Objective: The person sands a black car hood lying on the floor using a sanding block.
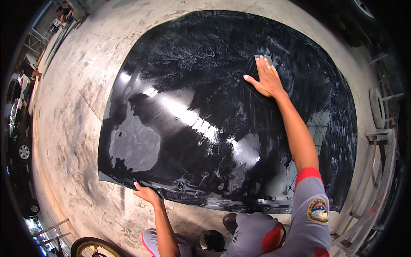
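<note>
A large curved black panel, streaked and wet with glossy patches, fills the middle of the view. On its upper right, my right hand presses a thin grey sheet or pad flat against the surface, fingers extended over it and thumb out to the side. At the lower left edge, my left hand grips the panel, thumb on top and fingers hidden beneath.
Pale stained floor surrounds the panel. Dark vehicles line the far left, with people at top left. Metal racks stand at right. A wheel and my bent legs are at the bottom.
</note>
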A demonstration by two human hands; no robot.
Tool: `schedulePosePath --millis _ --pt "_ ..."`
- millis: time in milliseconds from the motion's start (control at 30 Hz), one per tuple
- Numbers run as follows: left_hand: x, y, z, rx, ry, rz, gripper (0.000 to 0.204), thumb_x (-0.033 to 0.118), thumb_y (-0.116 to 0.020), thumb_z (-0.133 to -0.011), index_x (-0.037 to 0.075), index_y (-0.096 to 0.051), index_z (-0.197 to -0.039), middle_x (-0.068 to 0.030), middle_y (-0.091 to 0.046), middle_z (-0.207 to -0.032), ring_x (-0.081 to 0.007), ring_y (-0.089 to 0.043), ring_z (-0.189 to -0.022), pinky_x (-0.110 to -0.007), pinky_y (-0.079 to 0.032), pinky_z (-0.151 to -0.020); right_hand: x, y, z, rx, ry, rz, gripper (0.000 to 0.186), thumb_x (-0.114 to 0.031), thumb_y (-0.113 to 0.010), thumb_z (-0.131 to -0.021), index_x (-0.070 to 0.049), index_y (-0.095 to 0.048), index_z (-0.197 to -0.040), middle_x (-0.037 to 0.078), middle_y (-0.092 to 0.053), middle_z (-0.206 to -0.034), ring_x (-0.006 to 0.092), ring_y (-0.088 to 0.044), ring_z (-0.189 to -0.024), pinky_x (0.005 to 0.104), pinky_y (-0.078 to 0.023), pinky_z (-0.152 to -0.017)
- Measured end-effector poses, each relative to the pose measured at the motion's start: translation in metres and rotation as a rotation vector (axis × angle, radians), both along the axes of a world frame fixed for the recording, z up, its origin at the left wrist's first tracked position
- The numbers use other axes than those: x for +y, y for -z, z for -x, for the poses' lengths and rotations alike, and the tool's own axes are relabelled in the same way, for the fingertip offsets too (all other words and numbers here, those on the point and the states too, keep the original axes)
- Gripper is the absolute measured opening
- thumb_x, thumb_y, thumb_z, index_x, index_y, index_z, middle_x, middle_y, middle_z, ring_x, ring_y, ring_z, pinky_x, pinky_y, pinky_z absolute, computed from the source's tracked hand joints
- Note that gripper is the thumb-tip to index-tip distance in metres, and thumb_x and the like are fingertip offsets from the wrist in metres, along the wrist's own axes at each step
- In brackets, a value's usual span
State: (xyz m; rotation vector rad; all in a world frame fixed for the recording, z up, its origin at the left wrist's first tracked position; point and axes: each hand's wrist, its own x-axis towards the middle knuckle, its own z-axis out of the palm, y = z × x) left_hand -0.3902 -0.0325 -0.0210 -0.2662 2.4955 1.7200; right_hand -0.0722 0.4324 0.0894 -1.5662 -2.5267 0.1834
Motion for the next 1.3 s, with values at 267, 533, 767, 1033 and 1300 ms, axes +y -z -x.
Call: schedulePosePath --millis 267,533,767,1033,1300 --pt "-0.019 -0.013 0.018 0.073 -0.035 0.012 0.053 0.039 -0.045 -0.106 -0.013 -0.043 -0.112 -0.0276 -0.054 -0.110 -0.0305 -0.054 -0.099 -0.042 -0.043 -0.096 -0.117 0.015 0.015 0.083 -0.435 0.044 0.107 -0.070 -0.057 -0.085 0.006 -0.025 -0.154 0.026 -0.026 -0.160 0.0382 -0.022 -0.151 0.0462 -0.014 -0.124" --pt "-0.011 -0.012 0.010 0.089 -0.065 0.055 0.053 0.040 -0.046 -0.105 -0.012 -0.044 -0.111 -0.0258 -0.054 -0.107 -0.0297 -0.054 -0.098 -0.042 -0.044 -0.095 -0.121 0.016 0.040 0.141 -0.415 -0.031 0.105 -0.069 -0.058 -0.084 0.006 -0.028 -0.151 0.028 -0.034 -0.154 0.0369 -0.029 -0.148 0.0468 -0.020 -0.121" --pt "-0.004 -0.010 0.005 0.018 0.002 -0.017 0.054 0.041 -0.047 -0.104 -0.012 -0.044 -0.113 -0.0259 -0.054 -0.114 -0.0291 -0.054 -0.099 -0.041 -0.044 -0.094 -0.045 0.008 0.037 -0.019 -0.232 -0.044 0.100 -0.070 -0.047 -0.091 0.001 -0.022 -0.157 0.018 -0.019 -0.166 0.0294 -0.016 -0.154 0.0433 -0.013 -0.125" --pt "-0.017 -0.011 0.015 0.057 -0.021 -0.030 0.052 0.040 -0.047 -0.105 -0.011 -0.043 -0.109 -0.0236 -0.054 -0.107 -0.0267 -0.054 -0.095 -0.039 -0.047 -0.090 -0.157 0.006 -0.009 0.019 -0.461 0.094 0.106 -0.069 -0.055 -0.085 0.003 -0.023 -0.156 0.025 -0.025 -0.162 0.0363 -0.020 -0.152 0.0470 -0.012 -0.124" --pt "-0.019 -0.001 0.017 0.088 -0.053 0.064 0.053 0.041 -0.047 -0.105 -0.012 -0.043 -0.110 -0.0265 -0.054 -0.109 -0.0288 -0.054 -0.097 -0.041 -0.046 -0.092 -0.106 0.022 -0.025 -0.037 -0.164 -0.019 0.105 -0.067 -0.052 -0.090 0.006 -0.018 -0.156 0.023 -0.016 -0.165 0.0346 -0.013 -0.154 0.0461 -0.012 -0.124"
